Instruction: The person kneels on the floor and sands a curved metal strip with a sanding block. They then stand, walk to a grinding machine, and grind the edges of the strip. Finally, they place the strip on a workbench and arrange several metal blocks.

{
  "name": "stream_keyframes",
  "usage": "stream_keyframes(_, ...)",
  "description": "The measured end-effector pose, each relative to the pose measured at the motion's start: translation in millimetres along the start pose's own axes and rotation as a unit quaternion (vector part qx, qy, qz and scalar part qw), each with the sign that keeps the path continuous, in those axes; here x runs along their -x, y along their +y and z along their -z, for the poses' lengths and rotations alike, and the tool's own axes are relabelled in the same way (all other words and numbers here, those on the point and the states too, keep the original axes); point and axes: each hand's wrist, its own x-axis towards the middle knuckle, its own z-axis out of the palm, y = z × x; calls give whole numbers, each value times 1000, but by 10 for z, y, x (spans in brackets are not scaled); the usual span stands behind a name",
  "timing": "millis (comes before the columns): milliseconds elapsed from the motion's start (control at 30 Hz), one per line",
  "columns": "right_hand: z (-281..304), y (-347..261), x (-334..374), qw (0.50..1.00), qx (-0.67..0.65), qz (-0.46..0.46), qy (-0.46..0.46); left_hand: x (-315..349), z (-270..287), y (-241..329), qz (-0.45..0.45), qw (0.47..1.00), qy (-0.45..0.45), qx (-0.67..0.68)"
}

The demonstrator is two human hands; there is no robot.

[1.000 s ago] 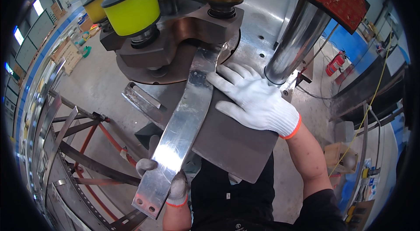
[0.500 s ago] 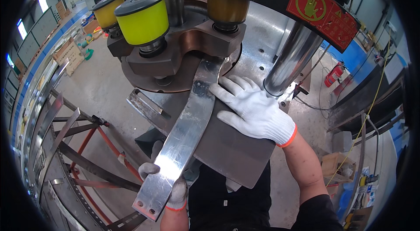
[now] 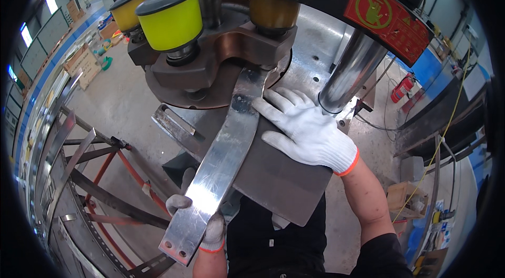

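Note:
A long, curved metal strip [image 3: 223,146] with two holes at its near end slants across a dark flat plate [image 3: 286,178]. Its far end reaches in under the clamp block of a press [image 3: 247,49]. Near the holed end, my gloved left hand [image 3: 210,228] grips the strip from beneath, with fingers and thumb at both edges; part of the hand is hidden under the metal. My gloved right hand [image 3: 310,128] lies flat on the plate, fingers spread, with its fingertips against the strip's right edge.
Yellow-green cylinders [image 3: 171,20] with black caps stand on the press, and a polished steel column [image 3: 352,70] rises right of my right hand. A red warning sign [image 3: 386,20] hangs above. Curved metal strips lie on a rack [image 3: 100,215] at left. A fire extinguisher [image 3: 403,87] stands farther right.
Both hands and the strip hold nearly the same place. Only a very slight shift of the whole view shows.

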Motion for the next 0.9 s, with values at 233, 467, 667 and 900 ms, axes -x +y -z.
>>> stream_keyframes(233,-34,18,-7,1000,-1,1,-5,45,50,-35,40,997,62,-2)
stream_keyframes(467,-45,33,-4,1000,-5,-5,-13,-1,47,-26,12,997,-3,82)
stream_keyframes(667,-46,33,-2,1000,-5,-6,-10,-11,63,-31,15,995,-2,94)
stream_keyframes(900,-33,22,-3,1000,-9,-11,-16,-4,86,-72,10,993,10,115)
